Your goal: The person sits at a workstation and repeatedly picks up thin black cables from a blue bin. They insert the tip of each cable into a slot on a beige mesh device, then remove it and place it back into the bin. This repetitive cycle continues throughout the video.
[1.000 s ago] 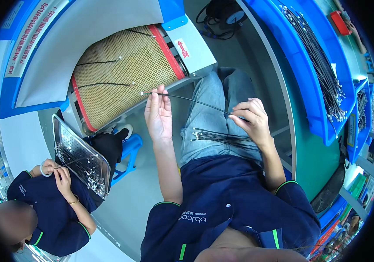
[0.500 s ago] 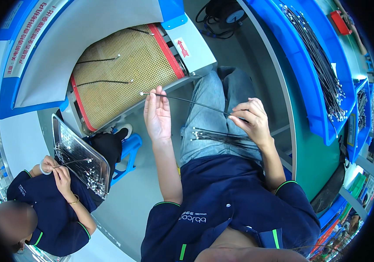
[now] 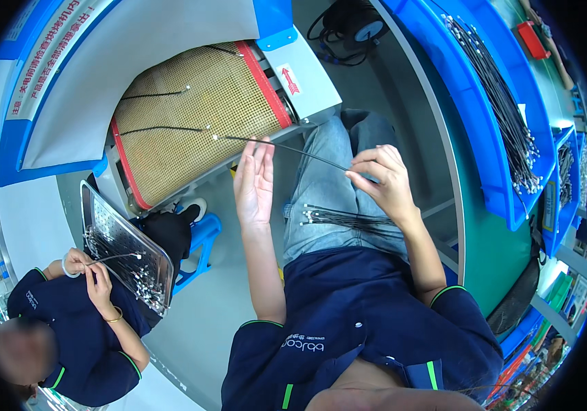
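Observation:
A thin black cable with a small white connector at its far left end stretches between my hands. My right hand pinches its right end with thumb and fingers. My left hand has the cable at its fingertips, a little behind the connector, fingers mostly straight. The connector hangs over the near edge of a tan mesh conveyor belt. On that belt lie several similar cables, spaced apart. A bundle of black cables with white connectors rests across my lap.
A white machine with a blue-edged hood covers the belt's far part. Blue bins of cables stand at right on a green-topped table. At left a seated co-worker handles a cable over a metal tray, beside a blue stool.
Both hands have shifted slightly away from my body, the left a little right, the right a little left. The cable's connector end has moved farther over the belt's edge.

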A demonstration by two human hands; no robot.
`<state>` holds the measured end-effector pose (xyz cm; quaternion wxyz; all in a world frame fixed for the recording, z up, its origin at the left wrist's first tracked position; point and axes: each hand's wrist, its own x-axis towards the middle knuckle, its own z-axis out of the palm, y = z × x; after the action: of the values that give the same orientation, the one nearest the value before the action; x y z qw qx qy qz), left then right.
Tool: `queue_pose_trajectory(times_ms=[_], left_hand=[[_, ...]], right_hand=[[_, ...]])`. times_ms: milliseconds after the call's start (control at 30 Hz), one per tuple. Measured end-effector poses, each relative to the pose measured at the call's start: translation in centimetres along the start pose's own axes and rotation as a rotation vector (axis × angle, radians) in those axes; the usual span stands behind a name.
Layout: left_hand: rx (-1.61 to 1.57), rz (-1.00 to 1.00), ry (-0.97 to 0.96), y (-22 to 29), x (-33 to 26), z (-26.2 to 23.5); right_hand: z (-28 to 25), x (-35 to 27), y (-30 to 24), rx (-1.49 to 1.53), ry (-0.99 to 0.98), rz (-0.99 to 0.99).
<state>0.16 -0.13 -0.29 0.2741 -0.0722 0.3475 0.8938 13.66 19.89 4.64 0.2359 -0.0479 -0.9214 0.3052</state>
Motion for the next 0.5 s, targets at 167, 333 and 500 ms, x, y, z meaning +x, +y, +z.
queue_pose_trajectory(times_ms=[167, 333, 500], left_hand=[[0.241, -0.105, 0.061, -2.1, -1.4, -1.5], [0.643, -0.153, -0.112, -4.5, -2.9, -2.9], [1.026, -0.155, -0.275, -6.9, -4.0, -5.0]], right_hand=[[2.9, 3.7, -0.4, 0.027, 0.005, 0.058], [7.5, 8.3, -0.5, 0.089, 0.091, 0.040], [12.5, 12.7, -0.4, 0.098, 0.064, 0.116]])
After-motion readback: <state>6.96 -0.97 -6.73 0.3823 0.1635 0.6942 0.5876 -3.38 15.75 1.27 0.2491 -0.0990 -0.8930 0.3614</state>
